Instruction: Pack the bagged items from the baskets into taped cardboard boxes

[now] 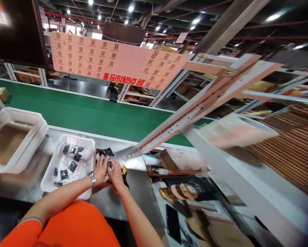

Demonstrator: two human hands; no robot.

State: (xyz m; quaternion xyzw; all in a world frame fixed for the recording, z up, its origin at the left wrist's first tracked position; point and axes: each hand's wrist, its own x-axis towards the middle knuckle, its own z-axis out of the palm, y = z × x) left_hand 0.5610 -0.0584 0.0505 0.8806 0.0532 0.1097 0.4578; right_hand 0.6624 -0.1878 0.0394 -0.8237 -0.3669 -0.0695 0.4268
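My left hand (101, 172), with a metal watch (91, 178) on the wrist, lies over a small brown cardboard box (98, 151), its fingers stretched forward. Close against it, my right hand (115, 174) has bent fingers that meet near the left fingertips; whatever is between them is too small to make out. A black packet (108, 152) shows at the far side of the box. Just right of my right hand sits a black-and-yellow object (124, 171), partly covered by the hand. To the left, a white perforated basket (48, 180) holds several black items in clear bags (72, 166).
Stacked white crates (36, 137) stand at the far left. Behind the metal worktop (140, 192) runs a green conveyor belt (99, 111). On the right are a slanted metal post (174, 127), a keyboard (195, 185), an amber bottle (178, 191), a phone (172, 223) and stacked cardboard (290, 140).
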